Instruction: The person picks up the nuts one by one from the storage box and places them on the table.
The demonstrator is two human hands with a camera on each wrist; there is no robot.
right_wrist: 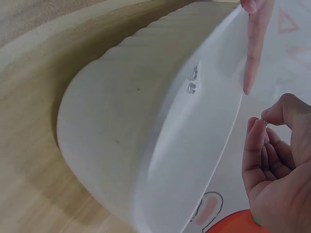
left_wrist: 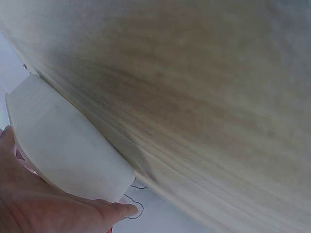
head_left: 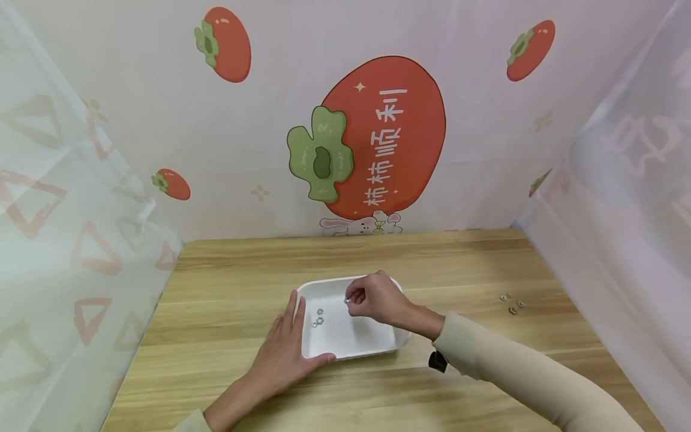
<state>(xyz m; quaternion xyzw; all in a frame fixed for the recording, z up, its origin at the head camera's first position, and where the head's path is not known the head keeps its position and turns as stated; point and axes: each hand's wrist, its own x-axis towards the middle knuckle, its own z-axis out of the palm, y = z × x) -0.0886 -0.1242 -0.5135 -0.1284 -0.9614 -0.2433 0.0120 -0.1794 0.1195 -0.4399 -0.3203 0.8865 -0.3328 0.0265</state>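
Note:
A white plastic tray (head_left: 372, 345) stands on the wooden table. Over its inside, my right hand (head_left: 378, 298) pinches a small metal nut (head_left: 348, 300) between thumb and index finger; the right wrist view shows only a glint of the nut (right_wrist: 266, 124) at the fingertips. Toward the tray's left end lie three loose metal nuts (head_left: 320, 321), close together. My left hand (head_left: 283, 351) rests against the tray's left end with straight fingers, its thumb spread along the near rim. In the left wrist view that hand (left_wrist: 53, 204) lies along the tray's rim.
Several more small nuts (head_left: 513, 311) lie on the right part of the table (head_left: 448, 258), one of them darker. A white sheet with printed persimmons (head_left: 394, 138) hangs behind the table, and pale sheets (head_left: 70, 210) hang at both sides.

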